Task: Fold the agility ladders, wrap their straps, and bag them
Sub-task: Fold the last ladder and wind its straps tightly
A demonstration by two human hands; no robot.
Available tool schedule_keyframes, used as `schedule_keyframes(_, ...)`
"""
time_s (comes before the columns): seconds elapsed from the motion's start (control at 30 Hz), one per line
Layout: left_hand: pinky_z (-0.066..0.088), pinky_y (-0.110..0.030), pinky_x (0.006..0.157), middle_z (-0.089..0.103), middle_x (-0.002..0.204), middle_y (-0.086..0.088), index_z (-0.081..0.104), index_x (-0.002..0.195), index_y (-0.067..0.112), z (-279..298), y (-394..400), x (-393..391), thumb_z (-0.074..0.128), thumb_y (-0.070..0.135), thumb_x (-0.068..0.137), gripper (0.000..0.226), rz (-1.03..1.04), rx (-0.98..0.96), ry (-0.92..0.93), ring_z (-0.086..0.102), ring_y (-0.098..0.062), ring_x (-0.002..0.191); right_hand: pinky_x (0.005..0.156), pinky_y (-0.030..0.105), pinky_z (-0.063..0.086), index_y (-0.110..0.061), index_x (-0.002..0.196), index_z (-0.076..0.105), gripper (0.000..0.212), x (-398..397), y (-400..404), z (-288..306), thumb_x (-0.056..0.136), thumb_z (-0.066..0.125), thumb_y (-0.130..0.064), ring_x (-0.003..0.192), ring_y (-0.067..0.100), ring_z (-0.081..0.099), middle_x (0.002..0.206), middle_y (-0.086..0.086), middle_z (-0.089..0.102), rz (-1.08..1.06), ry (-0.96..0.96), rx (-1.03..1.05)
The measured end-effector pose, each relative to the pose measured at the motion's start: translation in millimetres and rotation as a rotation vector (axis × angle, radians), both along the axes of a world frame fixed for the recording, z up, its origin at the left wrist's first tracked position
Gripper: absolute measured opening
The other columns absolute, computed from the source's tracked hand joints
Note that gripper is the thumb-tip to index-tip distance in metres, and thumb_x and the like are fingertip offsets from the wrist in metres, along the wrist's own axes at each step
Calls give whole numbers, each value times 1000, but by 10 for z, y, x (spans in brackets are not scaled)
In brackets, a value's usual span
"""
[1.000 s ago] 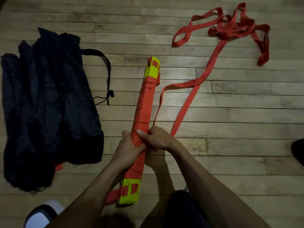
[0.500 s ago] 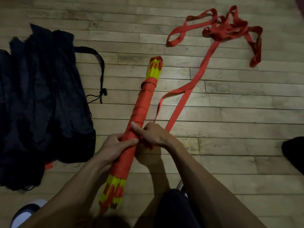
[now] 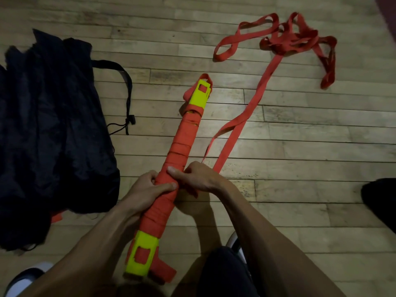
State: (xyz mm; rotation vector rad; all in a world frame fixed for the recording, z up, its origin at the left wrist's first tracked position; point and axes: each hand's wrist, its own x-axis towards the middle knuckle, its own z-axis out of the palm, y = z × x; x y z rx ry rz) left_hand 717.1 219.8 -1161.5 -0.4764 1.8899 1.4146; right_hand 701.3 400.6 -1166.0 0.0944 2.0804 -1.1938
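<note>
A folded agility ladder bundle (image 3: pixel 182 138) of yellow rungs, wound round with orange strap, lies slanted over the wooden floor. My left hand (image 3: pixel 147 189) grips its middle from the left, thumb across the top. My right hand (image 3: pixel 197 179) grips the bundle from the right, holding the strap against it. The loose orange strap (image 3: pixel 252 103) runs from my right hand up to a tangled heap at the top right. The black drawstring bag (image 3: pixel 53 136) lies flat on the left.
The bag's black cord and toggle (image 3: pixel 128 121) lie between bag and bundle. A scrap of orange (image 3: pixel 56 216) sticks out under the bag's lower edge. My shoes (image 3: pixel 21 277) and dark knee are at the bottom. A dark object (image 3: pixel 379 202) sits at the right edge.
The bundle has been turned about its long axis, so the flat yellow rung faces show again. Both hands shifted their grip on its middle, and the strap took another turn.
</note>
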Motion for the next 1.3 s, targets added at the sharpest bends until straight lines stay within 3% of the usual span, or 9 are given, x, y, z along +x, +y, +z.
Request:
schedule_keyframes(0.13, 61, -54, 68, 71, 95, -27, 47, 112, 11, -64, -28, 10, 82, 15, 76, 50, 16, 5, -77, 73, -40, 76, 65, 37, 57, -5, 62, 67, 73, -61, 11, -4, 87, 53, -72, 48, 20, 65, 54, 8, 66, 91, 79, 152)
schedule_keyframes(0.33, 60, -45, 69, 62, 100, -11, 35, 114, 16, 3, 146, 106, 79, 16, 80, 56, -72, -163, 64, 69, -27, 87, 73, 39, 57, -15, 55, 58, 70, 3, -176, -33, 89, 44, -75, 56, 23, 64, 49, 3, 59, -34, 86, 111)
schedule_keyframes(0.5, 52, -36, 66, 65, 94, -8, 52, 98, 13, -15, 112, 135, 60, 22, 97, 12, 251, 247, -87, 63, -24, 89, 66, 35, 49, -18, 63, 56, 57, 9, -65, -51, 96, 46, -63, 53, 18, 56, 56, 1, 58, -88, 23, 0)
schedule_keyframes(0.8, 59, -32, 69, 75, 106, -16, 66, 119, 1, -39, -3, 64, 61, 37, 88, 48, 28, 285, -238, 74, -24, 91, 60, 27, 51, -17, 63, 60, 55, 48, 68, -29, 94, 51, -61, 49, 13, 60, 53, -4, 62, -15, -19, -25)
schedule_keyframes(0.93, 60, -36, 64, 76, 90, -8, 69, 109, 13, -22, -13, -34, 81, 31, 81, 36, -73, -106, -23, 73, -23, 75, 70, 35, 56, -11, 57, 62, 70, -28, 155, -10, 88, 51, -72, 49, 20, 65, 53, 8, 65, 104, 96, 188)
schedule_keyframes(1.07, 53, -36, 65, 66, 92, -5, 52, 104, 15, 45, 112, 7, 79, 31, 79, 39, -208, -375, 120, 66, -21, 79, 68, 33, 54, -24, 78, 65, 45, -18, -11, 38, 90, 55, -66, 66, 19, 65, 73, 4, 67, 69, 195, 114)
schedule_keyframes(1.17, 59, -44, 67, 65, 101, -10, 46, 111, 18, 11, 115, 23, 79, 29, 78, 49, -132, -228, 20, 69, -27, 85, 53, 23, 34, -29, 57, 46, 46, 15, 0, 1, 90, 63, -56, 54, 7, 47, 58, -6, 48, 20, 246, 144)
schedule_keyframes(1.23, 61, -55, 76, 65, 108, -17, 46, 112, 18, -21, 115, 22, 84, 24, 73, 55, 4, -51, -55, 70, -32, 89, 50, 29, 29, -20, 50, 42, 59, 26, 5, -52, 87, 66, -60, 49, 13, 43, 50, -2, 44, -45, 243, 177)
schedule_keyframes(1.3, 60, -49, 77, 64, 110, -18, 47, 117, 15, 3, 120, 30, 82, 23, 80, 51, 124, 76, -129, 68, -30, 87, 50, 33, 31, -9, 50, 49, 67, 17, -6, -93, 86, 63, -64, 49, 18, 46, 49, 5, 49, -90, 247, 175)
